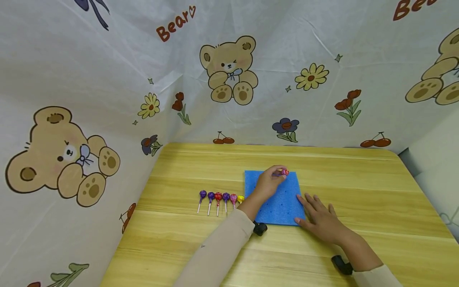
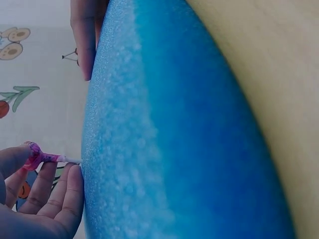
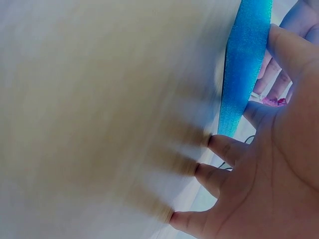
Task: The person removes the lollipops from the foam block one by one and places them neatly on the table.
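My left hand (image 1: 269,183) pinches a pink lollipop (image 1: 285,172) over the far part of a blue foam block (image 1: 283,199). Seen from the left wrist, the wrapped candy (image 2: 35,157) is between thumb and fingers, and its white stick (image 2: 70,160) points at the foam. Whether the tip has entered the foam I cannot tell. Small dark holes dot the block's top. My right hand (image 1: 320,221) lies spread on the table, thumb and index finger touching the block's right edge; the right wrist view shows its fingertips (image 3: 202,169) on the wood.
Left of the block, several lollipops (image 1: 218,197) lie in a row, purple, red, pink and yellow, sticks toward me; my left arm partly covers the row's right end. A bear-print cloth (image 1: 269,115) hangs behind the wooden table (image 1: 172,247). Black wrist devices (image 1: 340,265) sit on both wrists.
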Demonstrator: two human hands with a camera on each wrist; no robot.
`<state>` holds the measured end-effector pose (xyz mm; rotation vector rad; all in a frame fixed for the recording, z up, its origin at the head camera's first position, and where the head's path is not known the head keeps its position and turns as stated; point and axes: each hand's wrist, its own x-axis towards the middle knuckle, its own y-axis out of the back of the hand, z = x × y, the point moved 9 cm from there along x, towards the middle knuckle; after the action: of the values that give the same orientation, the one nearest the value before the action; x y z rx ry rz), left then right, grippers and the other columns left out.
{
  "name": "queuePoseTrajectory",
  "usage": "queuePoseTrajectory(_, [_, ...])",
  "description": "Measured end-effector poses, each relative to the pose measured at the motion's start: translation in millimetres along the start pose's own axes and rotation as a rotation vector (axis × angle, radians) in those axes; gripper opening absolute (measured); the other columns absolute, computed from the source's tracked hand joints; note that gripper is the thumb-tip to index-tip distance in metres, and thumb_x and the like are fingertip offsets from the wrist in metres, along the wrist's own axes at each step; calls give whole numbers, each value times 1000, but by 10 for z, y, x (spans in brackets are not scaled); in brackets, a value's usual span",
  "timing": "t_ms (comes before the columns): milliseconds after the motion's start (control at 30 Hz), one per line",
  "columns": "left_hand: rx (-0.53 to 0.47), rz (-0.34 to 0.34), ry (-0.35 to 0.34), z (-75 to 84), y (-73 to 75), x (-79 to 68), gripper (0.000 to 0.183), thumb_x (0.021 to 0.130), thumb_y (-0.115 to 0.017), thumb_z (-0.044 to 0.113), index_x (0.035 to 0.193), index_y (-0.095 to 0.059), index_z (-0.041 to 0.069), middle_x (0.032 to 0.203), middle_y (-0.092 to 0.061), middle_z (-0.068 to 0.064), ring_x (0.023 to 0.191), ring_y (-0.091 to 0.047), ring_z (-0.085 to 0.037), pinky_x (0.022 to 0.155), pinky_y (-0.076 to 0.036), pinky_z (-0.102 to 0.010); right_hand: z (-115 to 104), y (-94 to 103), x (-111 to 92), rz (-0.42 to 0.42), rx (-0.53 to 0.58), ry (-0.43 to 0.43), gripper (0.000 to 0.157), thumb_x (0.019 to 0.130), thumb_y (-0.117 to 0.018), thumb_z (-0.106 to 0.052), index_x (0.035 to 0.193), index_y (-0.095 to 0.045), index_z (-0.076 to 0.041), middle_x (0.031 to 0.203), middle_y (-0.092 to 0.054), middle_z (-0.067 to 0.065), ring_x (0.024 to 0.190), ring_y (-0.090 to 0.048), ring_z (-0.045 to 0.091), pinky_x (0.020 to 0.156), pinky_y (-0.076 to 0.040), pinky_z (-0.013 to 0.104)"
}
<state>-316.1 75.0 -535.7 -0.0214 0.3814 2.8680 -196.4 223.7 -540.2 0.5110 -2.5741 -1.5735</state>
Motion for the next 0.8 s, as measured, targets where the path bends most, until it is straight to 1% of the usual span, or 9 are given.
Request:
queuePoseTrajectory(167, [-3, 19, -4, -2, 13, 5, 29, 98, -67, 22, 127, -68, 21, 114, -71, 3, 100, -67, -9, 79, -54, -25, 7, -5, 3, -3, -1, -4, 79, 97, -59, -55, 160, -31, -15, 163, -26, 27, 147, -19, 59, 105, -10, 85])
queuePoseTrajectory(267, [-8, 27, -2, -3, 20, 9, 25, 98, -68, 21, 124, -68, 22, 114, -71, 4, 98, -67, -8, 78, -54, -25, 9, -8, 3, -6, 4, -5, 79, 97, -59, -55, 160, -31, -15, 163, -25, 27, 147, -19, 59, 105, -10, 85])
queuePoseTrajectory(433, [10, 34, -12, 15, 37, 11, 23, 99, -67, 23, 122, -68, 25, 115, -71, 5, 99, -66, -7, 80, -55, -25, 19, -15, 5, -8, -2, -7, 80, 97, -59, -55, 160, -30, -14, 164, -25, 27, 148, -19, 59, 105, -10, 85])
queuePoseTrajectory(733, [30, 33, -48, 56, 46, 9, 25, 100, -65, 25, 124, -67, 25, 117, -71, 5, 102, -66, -8, 84, -54, -24, 15, -14, 8, -9, 3, -11, 80, 97, -59, -55, 160, -30, -14, 163, -25, 27, 148, -18, 59, 105, -9, 85])
queuePoseTrajectory(800, [31, 32, -54, 55, 46, 9, 26, 100, -65, 25, 126, -67, 23, 117, -70, 4, 102, -66, -8, 84, -54, -24, 14, -16, 9, -9, 4, -11, 80, 97, -59, -55, 160, -31, -14, 163, -25, 27, 148, -18, 59, 105, -9, 85])
